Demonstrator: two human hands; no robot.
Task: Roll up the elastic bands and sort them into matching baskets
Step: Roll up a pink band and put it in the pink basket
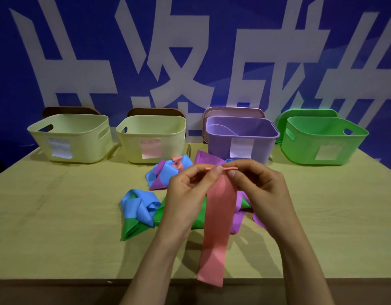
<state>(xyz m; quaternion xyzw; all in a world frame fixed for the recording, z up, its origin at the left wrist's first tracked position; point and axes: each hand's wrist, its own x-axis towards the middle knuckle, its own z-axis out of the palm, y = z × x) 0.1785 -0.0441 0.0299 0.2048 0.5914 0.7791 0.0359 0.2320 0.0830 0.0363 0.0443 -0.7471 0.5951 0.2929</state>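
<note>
Over the middle of the table [58, 216] we hold the pink band [218, 216] by its top end. The left hand [185, 194] and right hand [258, 186] both pinch it, thumbs [216, 171] on our side and the other fingers behind, w/ only a first thin roll made at the top. The rest of the band hangs straight down toward the near edge, in front of the pile of loose bands [141, 208] (blue, green, purple).

Risks, as we judge them:
- The roll is so thin that the elastic can spring open if one pinch relaxes, esp. when we shift fingers for the next turn.
- If the 2 thumbs do not turn equally, the roll goes crooked, like a cone.
- The hanging tail may brush the pile and drag sth. along.
- At the far edge, the cream basket w/ pinkish label [133, 146] is prob. the matching one. Its label is faint, though, and the other cream basket [40, 142] looks alike.

Pose: both wrists come up from the near edge, hands raised, palms turned inward, thumb tips nearly meeting.
</note>
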